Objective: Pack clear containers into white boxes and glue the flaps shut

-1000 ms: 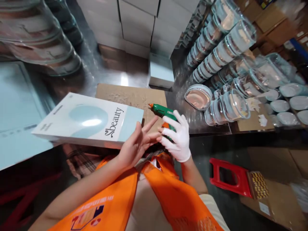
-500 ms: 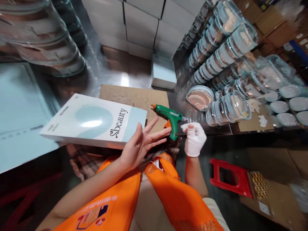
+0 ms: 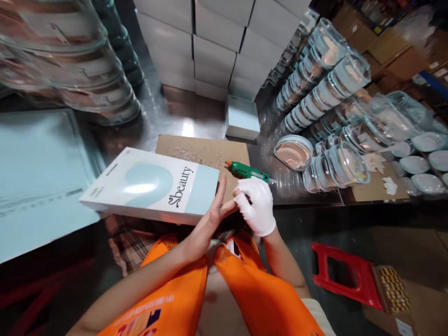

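Bare, with thumb and fingers stretched out, my left hand [image 3: 206, 228] is beside the front right corner of a white and pale blue "beauty" box [image 3: 147, 186]. My right hand [image 3: 258, 207] wears a white glove with bare fingertips showing. Its fingers are pinched at the fingertips of my left hand; whether anything small is between them is hidden. Just behind the glove, a green glue gun [image 3: 247, 170] with an orange nozzle lies on a cardboard sheet [image 3: 199, 147], its handle mostly covered by my right hand.
Clear round containers [image 3: 325, 100] stand in stacks on the right, with a single container [image 3: 293, 153] nearer. White boxes [image 3: 213, 56] form a wall at the back; a small white box [image 3: 242, 119] stands before them. A pale blue sheet [image 3: 38, 177] lies left. A red stool [image 3: 346, 275] is below right.
My right hand has moved left and met the fingers of my left hand, covering the glue gun's handle. My left hand has turned edge-on. The whole view has shifted slightly.
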A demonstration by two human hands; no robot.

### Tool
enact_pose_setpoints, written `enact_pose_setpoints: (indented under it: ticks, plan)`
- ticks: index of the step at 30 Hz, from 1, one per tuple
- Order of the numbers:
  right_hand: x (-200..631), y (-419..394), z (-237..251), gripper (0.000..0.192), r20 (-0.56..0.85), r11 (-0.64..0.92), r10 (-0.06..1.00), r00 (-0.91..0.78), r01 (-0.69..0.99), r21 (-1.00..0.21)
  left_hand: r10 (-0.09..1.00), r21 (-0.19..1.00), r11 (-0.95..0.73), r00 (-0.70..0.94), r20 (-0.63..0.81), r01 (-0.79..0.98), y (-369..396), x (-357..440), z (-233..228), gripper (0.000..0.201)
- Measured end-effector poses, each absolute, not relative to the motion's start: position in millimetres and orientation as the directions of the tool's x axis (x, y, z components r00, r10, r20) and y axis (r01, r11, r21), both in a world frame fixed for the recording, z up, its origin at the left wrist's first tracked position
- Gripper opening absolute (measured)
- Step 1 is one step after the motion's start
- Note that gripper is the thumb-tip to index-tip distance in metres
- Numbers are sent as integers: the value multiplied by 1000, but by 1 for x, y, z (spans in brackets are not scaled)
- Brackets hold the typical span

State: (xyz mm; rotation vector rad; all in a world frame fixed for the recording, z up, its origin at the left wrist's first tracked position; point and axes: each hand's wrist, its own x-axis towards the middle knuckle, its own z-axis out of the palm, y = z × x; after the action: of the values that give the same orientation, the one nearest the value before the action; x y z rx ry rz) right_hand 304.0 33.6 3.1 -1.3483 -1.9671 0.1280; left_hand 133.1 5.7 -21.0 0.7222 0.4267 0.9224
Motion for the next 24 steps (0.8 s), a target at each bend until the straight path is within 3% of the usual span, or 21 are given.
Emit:
enact_pose_setpoints:
  ticks: [3,6,9,12,14,16,20,22,24]
  plan:
    - [307,37,-5,28,455,295,883,111,624,-724,849,706,389,528,-26,-591,6,130,-18,103]
    - [316,35,-5,41,472,283,805,360,467,-838,860,679,401,509,-47,-615,7,127,-9,104]
    - [325,29,2,37,625,418,719,303,531,-737,866,642,424,493,-83,-639,9,127,-3,105]
    - [327,26,7,6,710,594,699,-87,623,-508,859,570,467,499,-112,-676,11,129,2,112]
    - [326,27,7,8,693,666,669,-269,631,-398,837,509,513,534,-119,-692,13,130,3,116]
    - [322,30,5,14,694,682,644,-323,654,-328,826,473,532,552,-110,-702,14,131,2,119]
    - [314,35,-2,10,673,615,698,-245,687,-388,847,523,487,524,-88,-699,9,133,-5,118]
    - [318,36,-8,9,648,497,758,-79,713,-494,853,557,458,519,-57,-693,6,133,-8,112]
    - [332,34,-15,24,632,326,755,174,736,-593,845,562,459,533,-39,-688,7,131,-8,103]
